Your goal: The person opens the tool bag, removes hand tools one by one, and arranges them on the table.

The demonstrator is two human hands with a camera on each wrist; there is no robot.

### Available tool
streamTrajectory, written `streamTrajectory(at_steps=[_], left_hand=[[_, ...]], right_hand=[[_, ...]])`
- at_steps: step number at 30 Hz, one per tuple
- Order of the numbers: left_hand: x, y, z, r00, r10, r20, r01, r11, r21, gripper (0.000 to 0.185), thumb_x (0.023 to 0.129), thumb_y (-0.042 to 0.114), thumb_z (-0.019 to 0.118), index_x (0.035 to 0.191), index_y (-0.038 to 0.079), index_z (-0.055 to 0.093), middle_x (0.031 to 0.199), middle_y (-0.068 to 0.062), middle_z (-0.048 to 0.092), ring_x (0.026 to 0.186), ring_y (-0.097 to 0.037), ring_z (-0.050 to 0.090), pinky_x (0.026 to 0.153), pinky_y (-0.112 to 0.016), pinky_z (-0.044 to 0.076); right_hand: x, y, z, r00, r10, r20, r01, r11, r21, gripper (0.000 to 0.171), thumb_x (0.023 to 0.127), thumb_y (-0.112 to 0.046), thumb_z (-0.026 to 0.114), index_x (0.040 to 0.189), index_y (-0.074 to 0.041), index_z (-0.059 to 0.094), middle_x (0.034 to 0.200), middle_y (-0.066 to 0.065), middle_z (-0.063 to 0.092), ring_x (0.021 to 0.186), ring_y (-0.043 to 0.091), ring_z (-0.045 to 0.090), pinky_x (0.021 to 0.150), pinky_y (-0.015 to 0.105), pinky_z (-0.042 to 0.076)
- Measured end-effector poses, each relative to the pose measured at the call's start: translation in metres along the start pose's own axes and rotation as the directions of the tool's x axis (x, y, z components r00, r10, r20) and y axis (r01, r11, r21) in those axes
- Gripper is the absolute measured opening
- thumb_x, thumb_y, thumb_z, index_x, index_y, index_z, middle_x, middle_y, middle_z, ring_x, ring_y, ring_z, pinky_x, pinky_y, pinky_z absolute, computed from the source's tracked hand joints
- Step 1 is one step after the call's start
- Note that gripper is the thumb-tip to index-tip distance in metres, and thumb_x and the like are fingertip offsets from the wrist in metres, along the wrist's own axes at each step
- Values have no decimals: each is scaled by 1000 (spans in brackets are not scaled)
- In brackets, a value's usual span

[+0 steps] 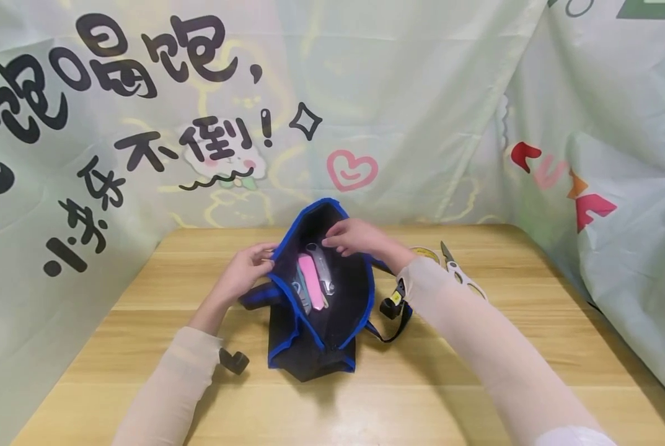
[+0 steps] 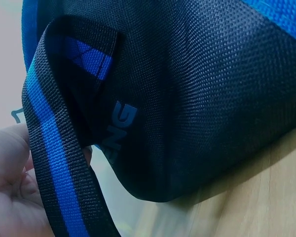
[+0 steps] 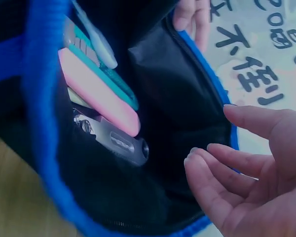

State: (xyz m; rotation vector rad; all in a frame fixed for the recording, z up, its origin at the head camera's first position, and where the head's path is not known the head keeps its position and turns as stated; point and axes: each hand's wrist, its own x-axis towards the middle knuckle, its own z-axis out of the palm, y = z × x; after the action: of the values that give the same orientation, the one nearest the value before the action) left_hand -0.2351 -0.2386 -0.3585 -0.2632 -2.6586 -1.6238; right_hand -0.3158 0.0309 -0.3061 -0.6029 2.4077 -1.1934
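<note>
A black tool bag (image 1: 361,288) with blue trim stands on the table, its mouth spread wide. At its left rim, my left hand (image 1: 243,271) holds the edge between thumb and fingers; the right wrist view shows those fingertips inside the rim. Over the far right part of the mouth hovers my right hand (image 1: 356,236), fingers loosely bent and holding nothing. Within the bag lie a long pink thing (image 3: 101,94), a grey metal utility knife (image 3: 113,139), a teal thing (image 3: 123,86) and a slim pale blue thing (image 3: 99,44). Their lower ends are partly hidden.
Right of the bag, white-handled scissors (image 1: 462,275) lie beside a yellow roll (image 1: 426,253), partly covered by my right forearm. A striped strap (image 2: 49,123) loops out at the bag's left. Printed cloth (image 1: 421,124) hangs behind the table (image 1: 142,347).
</note>
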Motion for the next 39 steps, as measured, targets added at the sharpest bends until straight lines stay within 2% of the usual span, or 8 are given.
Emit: streamTrajectory(at_steps=[6,11,16,20,23,28,32,39], left_hand=[[0,0,0,1000,16,-2,-16,1000,-3,44,95,6,59,138,3,53,125,-25,60,114,-37,59,93,-46,51],[-1,1,2,1000,25,2,-25,1000,-18,44,95,6,59,138,2,53,124,-25,61,115,-37,58,94,-46,51],[1,-1,1,1000,27,-2,-27,1000,-15,44,95,6,59,138,2,54,124,-24,61,115,-37,59,94,-46,51],[2,-1,1,1000,23,0,-23,1000,-2,43,95,7,59,138,4,54,124,-24,61,113,-36,60,94,-46,51],[2,-2,0,1000,21,1,-21,1000,5,43,95,8,59,138,4,55,123,-23,62,111,-36,61,93,-47,51],[3,-2,1,1000,28,10,-29,999,21,43,95,8,59,137,5,55,123,-23,62,110,-35,62,92,-47,52],[2,-2,2,1000,28,13,-28,999,17,43,95,8,58,137,5,55,123,-23,62,110,-35,62,91,-46,52],[2,-2,3,1000,20,9,-20,1000,4,43,95,6,58,137,4,55,121,-23,62,107,-36,62,90,-46,53]], right_hand=[[21,-6,13,1000,5,-28,-9,992,-126,34,90,-24,71,114,1,67,106,14,67,98,35,66,80,36,57],[36,-7,20,999,36,-39,-44,971,-236,30,88,-24,72,102,2,71,95,18,70,82,29,68,72,33,58],[45,-9,28,997,66,-36,-75,901,-428,34,89,-29,70,87,5,71,80,17,70,72,26,69,63,28,55],[51,-3,37,994,74,-80,-106,833,-543,33,88,-33,69,79,-2,70,75,9,69,70,24,67,63,31,50],[54,5,43,992,77,-102,-121,819,-561,32,88,-35,69,74,-6,67,75,7,66,71,24,62,68,35,50],[55,16,48,992,85,-96,-124,830,-544,31,87,-37,69,74,-8,66,80,7,64,78,27,60,75,38,51],[53,16,51,991,95,-93,-130,837,-531,31,86,-37,70,71,-10,67,78,7,66,76,26,61,72,37,51],[49,12,61,986,136,-95,-166,803,-573,32,83,-41,73,72,-12,69,71,3,65,72,23,61,70,37,50]])
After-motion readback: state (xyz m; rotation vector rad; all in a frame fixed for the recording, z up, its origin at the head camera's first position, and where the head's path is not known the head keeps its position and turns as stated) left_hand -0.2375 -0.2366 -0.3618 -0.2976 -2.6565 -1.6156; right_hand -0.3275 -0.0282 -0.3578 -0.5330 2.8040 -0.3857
